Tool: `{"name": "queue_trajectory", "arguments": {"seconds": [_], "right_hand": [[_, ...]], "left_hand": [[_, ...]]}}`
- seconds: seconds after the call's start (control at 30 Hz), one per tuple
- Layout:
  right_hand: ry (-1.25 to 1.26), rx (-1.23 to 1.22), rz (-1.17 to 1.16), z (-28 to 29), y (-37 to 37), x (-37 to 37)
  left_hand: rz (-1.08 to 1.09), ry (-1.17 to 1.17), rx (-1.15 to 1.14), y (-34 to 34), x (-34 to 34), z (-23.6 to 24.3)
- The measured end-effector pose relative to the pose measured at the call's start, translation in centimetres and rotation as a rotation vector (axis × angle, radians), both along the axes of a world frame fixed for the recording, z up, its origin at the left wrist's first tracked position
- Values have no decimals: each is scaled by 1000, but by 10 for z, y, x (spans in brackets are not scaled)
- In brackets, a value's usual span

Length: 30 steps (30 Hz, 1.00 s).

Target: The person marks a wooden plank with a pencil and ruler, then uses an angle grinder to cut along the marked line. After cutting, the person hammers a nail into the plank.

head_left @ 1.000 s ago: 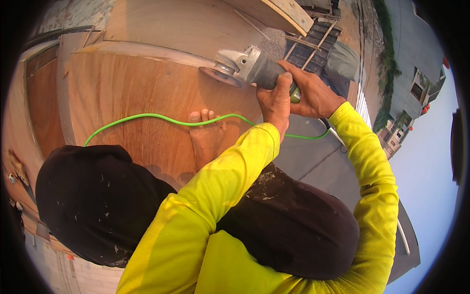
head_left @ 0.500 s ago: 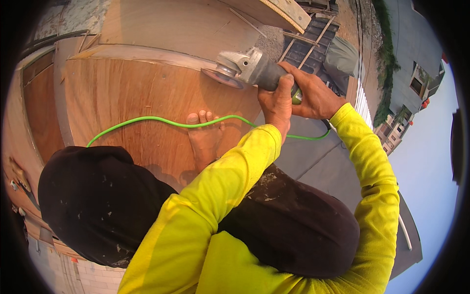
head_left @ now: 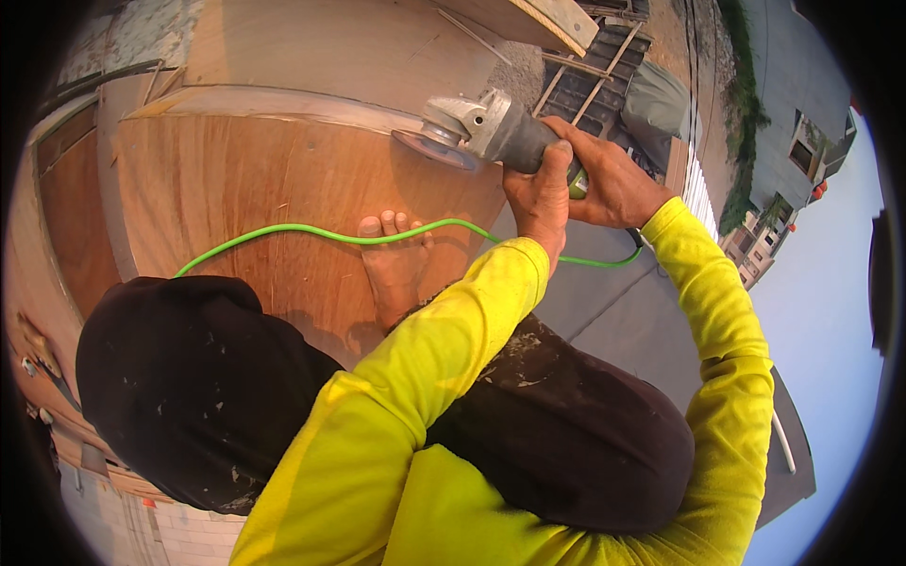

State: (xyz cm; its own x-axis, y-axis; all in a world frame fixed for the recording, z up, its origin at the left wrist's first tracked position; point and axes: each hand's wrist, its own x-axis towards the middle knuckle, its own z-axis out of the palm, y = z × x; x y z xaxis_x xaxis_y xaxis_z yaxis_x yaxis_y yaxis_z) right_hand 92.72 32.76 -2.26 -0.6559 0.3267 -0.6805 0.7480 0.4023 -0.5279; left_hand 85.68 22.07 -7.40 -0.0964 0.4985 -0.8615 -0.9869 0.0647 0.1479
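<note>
My left hand [head_left: 540, 203] and right hand [head_left: 618, 179] both grip the dark, cylindrical body of an angle grinder [head_left: 514, 132] with a dull silvery metal head. Its thin round disc [head_left: 434, 151] sits by the far edge of reddish, streaky-grained plywood [head_left: 208, 189]; I can't tell whether they touch. A smooth green cord [head_left: 307, 229] curves over my bare foot [head_left: 392, 269].

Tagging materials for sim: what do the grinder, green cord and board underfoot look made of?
Grinder: head likely cast metal, dull grey sheen; body probably plastic, matte, dark.
Green cord: likely rubber or plastic sheath, smooth, even colour, soft curves.
Board: wood, probably plywood, from its reddish brown grain; bare or thinly coated, can't tell.
</note>
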Motion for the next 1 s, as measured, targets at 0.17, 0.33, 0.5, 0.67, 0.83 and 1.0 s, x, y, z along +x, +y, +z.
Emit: {"name": "queue_trajectory", "arguments": {"seconds": [0.17, 0.33, 0.5, 0.67, 0.83, 1.0], "right_hand": [[-2, -17, -9, 0, 0, 4], [-38, -7, -7, 0, -1, 7], [-68, -35, -15, 3, 0, 6], [-94, -65, -25, 5, 1, 4], [-89, -54, -12, 5, 1, 5], [-94, -49, -20, 6, 0, 7]], "left_hand": [[-10, 1, 2, 0, 3, -1], [-23, -25, -13, 0, 5, 1], [-15, -30, -17, 0, 8, -1], [9, -26, 0, -1, 13, -5], [1, -39, 11, -1, 14, -4], [-10, -55, 18, -3, 17, -5]]}}
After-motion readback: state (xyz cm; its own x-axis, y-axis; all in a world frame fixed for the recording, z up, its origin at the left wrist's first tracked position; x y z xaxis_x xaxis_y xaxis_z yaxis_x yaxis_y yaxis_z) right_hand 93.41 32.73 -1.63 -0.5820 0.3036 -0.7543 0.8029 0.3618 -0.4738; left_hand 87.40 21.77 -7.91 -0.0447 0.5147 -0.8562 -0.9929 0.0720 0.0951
